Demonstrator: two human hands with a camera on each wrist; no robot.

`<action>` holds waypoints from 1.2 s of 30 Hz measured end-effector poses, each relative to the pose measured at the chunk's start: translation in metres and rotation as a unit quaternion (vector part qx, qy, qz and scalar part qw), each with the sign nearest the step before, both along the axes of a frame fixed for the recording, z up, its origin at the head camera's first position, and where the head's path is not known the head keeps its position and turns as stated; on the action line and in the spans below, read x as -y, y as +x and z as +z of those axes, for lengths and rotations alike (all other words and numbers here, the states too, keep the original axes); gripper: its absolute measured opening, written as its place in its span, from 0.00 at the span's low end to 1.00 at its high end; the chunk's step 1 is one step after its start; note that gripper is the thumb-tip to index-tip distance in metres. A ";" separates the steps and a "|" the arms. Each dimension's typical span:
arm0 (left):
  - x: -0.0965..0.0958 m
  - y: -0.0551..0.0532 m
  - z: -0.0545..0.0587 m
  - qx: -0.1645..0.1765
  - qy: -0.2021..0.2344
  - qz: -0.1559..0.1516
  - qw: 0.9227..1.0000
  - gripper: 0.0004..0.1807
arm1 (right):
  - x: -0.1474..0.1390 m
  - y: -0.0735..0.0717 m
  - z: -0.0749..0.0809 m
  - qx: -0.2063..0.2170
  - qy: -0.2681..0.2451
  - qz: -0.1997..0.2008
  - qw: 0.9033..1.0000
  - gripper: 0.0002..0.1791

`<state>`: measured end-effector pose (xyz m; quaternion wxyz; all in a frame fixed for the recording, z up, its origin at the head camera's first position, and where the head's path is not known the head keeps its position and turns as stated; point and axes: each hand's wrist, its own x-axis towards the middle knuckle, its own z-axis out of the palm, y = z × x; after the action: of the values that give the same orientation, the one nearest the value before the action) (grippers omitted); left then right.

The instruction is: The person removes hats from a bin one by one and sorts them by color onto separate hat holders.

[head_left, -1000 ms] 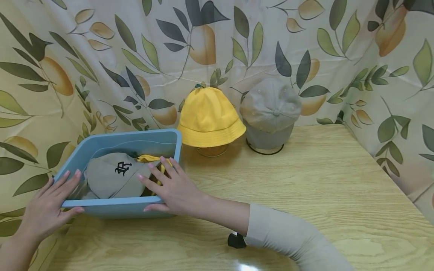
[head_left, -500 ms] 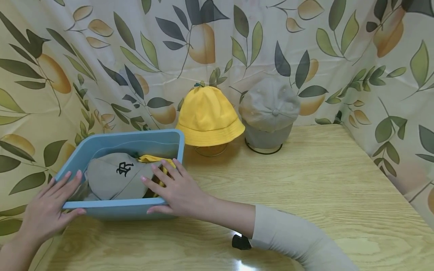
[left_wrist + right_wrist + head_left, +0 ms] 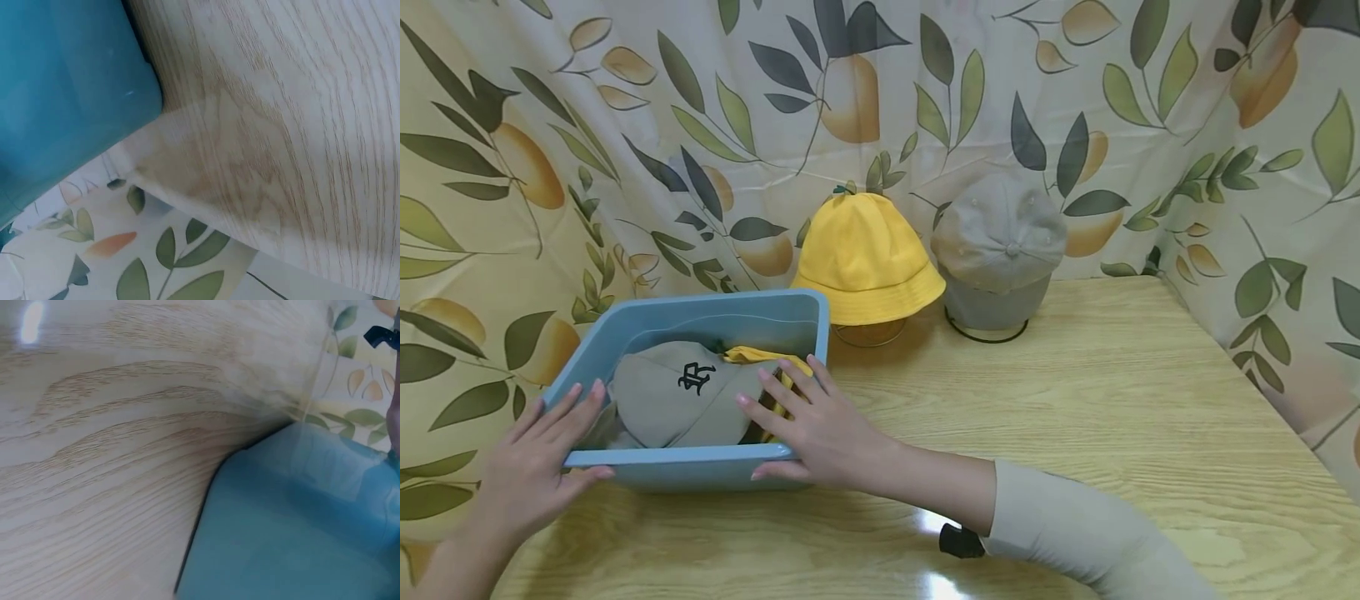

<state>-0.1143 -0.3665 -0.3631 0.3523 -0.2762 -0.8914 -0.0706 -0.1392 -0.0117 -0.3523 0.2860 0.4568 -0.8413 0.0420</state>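
Observation:
A blue plastic bin [image 3: 700, 467] stands on the table at the left of the head view. Inside lies a grey cap [image 3: 655, 400] with a black embroidered letter, and some yellow fabric [image 3: 752, 355] beside it. My left hand [image 3: 531, 462] rests on the bin's front left corner, fingers extended over the rim and thumb along the front. At the front right corner, my right hand [image 3: 831, 429] spreads its fingers over the rim, thumb outside. Both wrist views show the bin's outer walls; the left one shows no hand.
Behind the bin, a yellow bucket hat [image 3: 868, 262] sits on a wire stand [image 3: 871, 335]. To its right, a grey baseball cap [image 3: 1000, 229] rests on another stand [image 3: 988, 336]. A leaf-patterned curtain [image 3: 970, 83] encloses the wooden table [image 3: 1120, 417].
The bin has slid to the right and slightly toward me, with both hands moving along at its corners. The hats on their stands have stayed in place.

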 end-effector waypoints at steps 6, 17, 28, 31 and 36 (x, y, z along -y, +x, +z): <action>-0.012 -0.001 -0.002 -0.037 0.010 -0.004 0.999 0.47 | -0.010 0.002 -0.001 -0.001 0.000 0.003 1.000 0.42; -0.032 0.003 -0.002 -0.051 0.013 -0.002 0.999 0.46 | -0.028 0.006 0.001 0.014 -0.001 0.004 1.000 0.42; -0.052 0.005 -0.001 -0.055 0.011 0.009 0.998 0.47 | -0.046 0.006 0.000 -0.019 -0.020 0.010 1.000 0.42; -0.057 0.007 -0.002 -0.055 0.009 0.013 0.998 0.47 | -0.051 0.007 -0.001 -0.018 -0.022 0.014 0.999 0.42; -0.066 0.009 -0.002 -0.060 0.010 0.015 0.998 0.46 | -0.060 0.008 -0.001 -0.007 -0.026 0.018 0.999 0.42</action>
<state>-0.1056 -0.3008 -0.3653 0.4087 -0.2633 -0.8719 -0.0576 -0.1314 0.0485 -0.3537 0.3032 0.4643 -0.8296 0.0653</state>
